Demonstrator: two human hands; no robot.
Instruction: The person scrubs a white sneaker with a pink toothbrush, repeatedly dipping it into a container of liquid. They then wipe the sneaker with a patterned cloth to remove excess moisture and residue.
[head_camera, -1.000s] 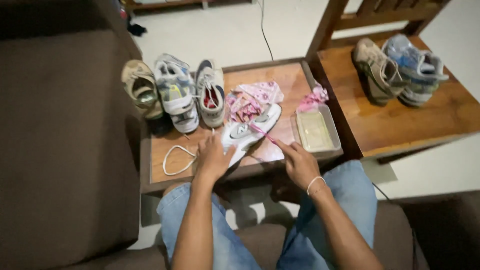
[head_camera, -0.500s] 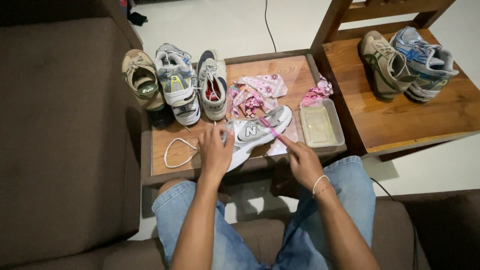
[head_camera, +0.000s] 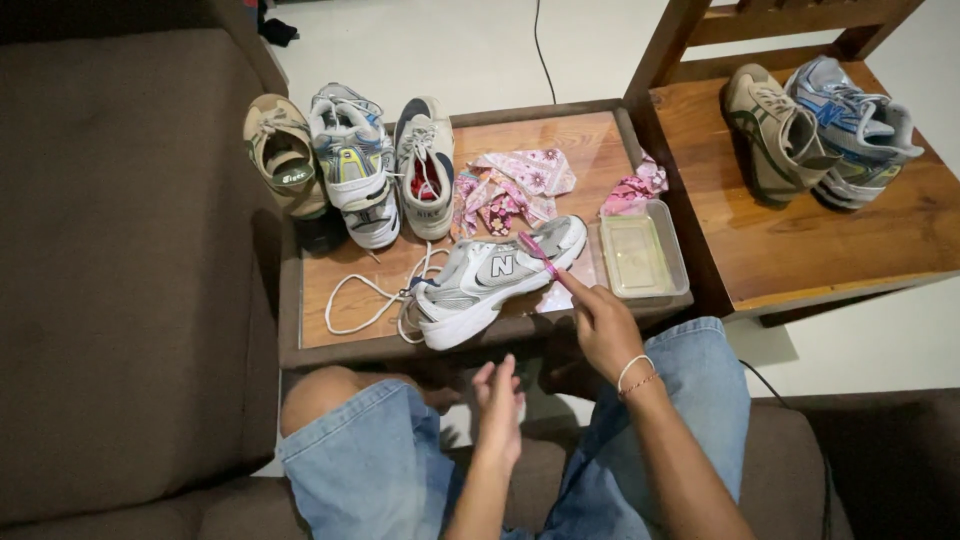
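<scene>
Right hand (head_camera: 603, 325) pinches pink toothbrush (head_camera: 537, 252), bristle end apparently touching side of grey-white sneaker (head_camera: 497, 278) lying on wooden desk (head_camera: 345, 330) (loose white lace (head_camera: 362, 300) trailing beside heel). Left hand (head_camera: 497, 405) hovers over lap, grip spread, holding nothing. Clear plastic tub (head_camera: 643, 252) just right of sneaker.

A white-and-grey sneaker (head_camera: 492, 279) lies on its side at the near edge of the small wooden table (head_camera: 590, 140), laces loose, a pink toothbrush (head_camera: 537, 253) touching its upper.
</scene>
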